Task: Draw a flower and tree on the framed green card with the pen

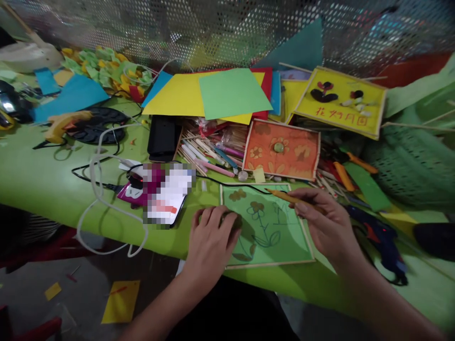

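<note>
A green card (268, 246) with a pale stick frame lies before me on the table. Flowers and leaves are drawn on it in dark lines, with brownish-gold flower pieces (257, 206) in places. My left hand (213, 237) rests on the card's left edge, fingers curled over something olive-coloured that is mostly hidden. Above the card's right part, my right hand (325, 220) is closed around an orange-yellow pencil (280, 194). Its tip points left, near the card's upper edge and a black cable; whether it touches anything cannot be told.
Left of the card lie a phone (170, 199), a magenta power strip (130, 193) and looped white cables. A blue glue gun (380, 237) sits at the right. Behind are an orange framed picture (265, 156), pens, sticks, coloured paper (177, 97) and a green basket (408, 161).
</note>
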Motion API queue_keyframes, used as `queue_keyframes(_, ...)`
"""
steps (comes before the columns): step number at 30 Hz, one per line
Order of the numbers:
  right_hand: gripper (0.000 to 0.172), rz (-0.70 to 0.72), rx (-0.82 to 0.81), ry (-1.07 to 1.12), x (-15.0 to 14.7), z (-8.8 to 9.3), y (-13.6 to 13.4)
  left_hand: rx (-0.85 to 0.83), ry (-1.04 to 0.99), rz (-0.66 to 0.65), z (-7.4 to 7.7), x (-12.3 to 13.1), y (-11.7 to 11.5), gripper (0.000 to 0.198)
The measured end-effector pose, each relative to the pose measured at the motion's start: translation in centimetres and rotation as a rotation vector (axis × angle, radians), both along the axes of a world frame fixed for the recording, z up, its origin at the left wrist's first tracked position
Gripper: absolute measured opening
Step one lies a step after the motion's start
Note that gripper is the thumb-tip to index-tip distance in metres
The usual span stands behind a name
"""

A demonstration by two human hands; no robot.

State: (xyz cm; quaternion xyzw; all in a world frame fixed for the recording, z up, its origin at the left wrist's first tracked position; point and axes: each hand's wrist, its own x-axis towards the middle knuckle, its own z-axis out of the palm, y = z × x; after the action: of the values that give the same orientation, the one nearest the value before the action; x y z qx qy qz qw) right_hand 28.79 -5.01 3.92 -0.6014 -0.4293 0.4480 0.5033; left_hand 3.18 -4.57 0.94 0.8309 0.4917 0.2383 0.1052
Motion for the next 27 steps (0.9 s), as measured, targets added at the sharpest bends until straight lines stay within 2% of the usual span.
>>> queue_keyframes(5, 0.017, 0.094, -0.022, -0.204, -0.1, -1.4, 0.1, -0.026, -0.083, -0.138, 0.0, -1.5, 0.5, 0.027)
queue_keyframes(9, 0.011, 0.156, -0.066, -0.290, 0.0, -2.1, -0.2, -0.043, -0.035, -0.230, -0.4, -3.0, 0.8, 0.033)
queue_keyframes(27, 0.007, 0.254, -0.060, -0.353, -0.3, -1.9, -0.4, -0.083, 0.030, -0.200, -0.4, -3.0, 0.6, 0.032)
